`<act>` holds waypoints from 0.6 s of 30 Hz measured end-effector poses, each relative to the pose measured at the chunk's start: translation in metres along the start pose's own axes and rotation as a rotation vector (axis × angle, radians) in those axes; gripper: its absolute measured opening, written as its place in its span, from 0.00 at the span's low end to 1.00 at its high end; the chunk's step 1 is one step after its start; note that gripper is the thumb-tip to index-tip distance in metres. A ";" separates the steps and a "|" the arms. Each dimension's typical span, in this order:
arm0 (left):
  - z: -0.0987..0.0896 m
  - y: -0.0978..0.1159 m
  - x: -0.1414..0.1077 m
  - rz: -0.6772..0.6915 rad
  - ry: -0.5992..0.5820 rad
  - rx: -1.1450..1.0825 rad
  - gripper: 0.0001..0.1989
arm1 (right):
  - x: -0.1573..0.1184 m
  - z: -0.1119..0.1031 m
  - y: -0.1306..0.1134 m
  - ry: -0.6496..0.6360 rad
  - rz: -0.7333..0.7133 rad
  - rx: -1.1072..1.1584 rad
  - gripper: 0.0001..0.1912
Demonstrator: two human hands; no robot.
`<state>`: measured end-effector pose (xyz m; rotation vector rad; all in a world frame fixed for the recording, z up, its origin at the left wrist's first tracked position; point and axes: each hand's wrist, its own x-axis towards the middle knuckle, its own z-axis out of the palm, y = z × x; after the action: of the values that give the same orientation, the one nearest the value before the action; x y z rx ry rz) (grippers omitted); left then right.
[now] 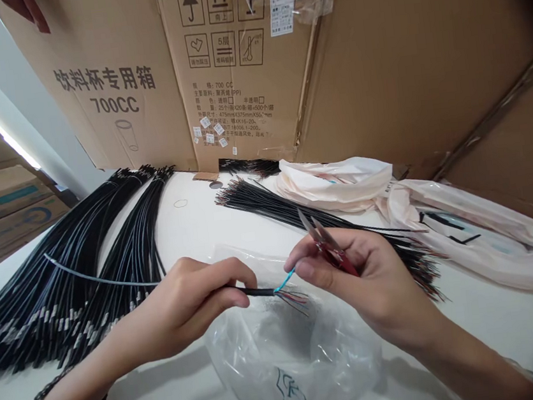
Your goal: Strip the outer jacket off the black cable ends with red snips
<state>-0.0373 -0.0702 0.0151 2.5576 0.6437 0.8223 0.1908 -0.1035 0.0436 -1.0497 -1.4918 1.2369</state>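
Observation:
Between thumb and fingers, my left hand (201,300) pinches a black cable (262,291) close to its stripped end. Thin inner wires (297,299), some red and some dark, fan out from that end. My right hand (352,274) pinches a light blue strand (285,280) that runs from the cable's end, pulled up and away from the other wires. Tucked in the same hand is a pair of red-handled thread snips (327,244), blades pointing up and left. Below both hands lies a clear plastic bag (294,357) with green print.
Bundles of black cables (85,259) cover the left of the white table (183,229). Another cable bundle (267,203) lies behind my right hand. Pale plastic bags (341,182) rest at the right. Large cardboard boxes (232,69) wall off the back.

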 end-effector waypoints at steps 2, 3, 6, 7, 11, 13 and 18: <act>0.000 0.000 -0.001 0.007 0.027 0.015 0.06 | 0.000 -0.001 0.001 0.000 0.003 0.003 0.06; 0.000 0.000 -0.001 0.012 0.038 0.014 0.05 | 0.000 -0.002 0.001 0.000 0.004 0.002 0.06; 0.000 -0.002 0.000 0.043 0.081 0.000 0.03 | -0.001 -0.004 0.002 -0.010 -0.008 0.005 0.06; 0.000 -0.002 0.001 0.050 0.099 0.000 0.03 | -0.002 -0.004 0.003 -0.009 -0.014 -0.005 0.06; 0.002 -0.006 0.002 0.038 0.160 -0.006 0.04 | -0.003 -0.004 0.003 0.028 -0.024 -0.093 0.08; 0.003 -0.007 0.001 0.025 0.176 -0.016 0.05 | -0.002 -0.003 0.003 0.045 -0.031 -0.114 0.10; 0.004 -0.007 0.000 -0.004 0.179 -0.026 0.06 | -0.001 -0.003 0.002 0.051 -0.077 -0.050 0.05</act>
<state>-0.0373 -0.0655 0.0091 2.4773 0.6855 1.0604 0.1939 -0.1037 0.0413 -1.0394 -1.5165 1.1171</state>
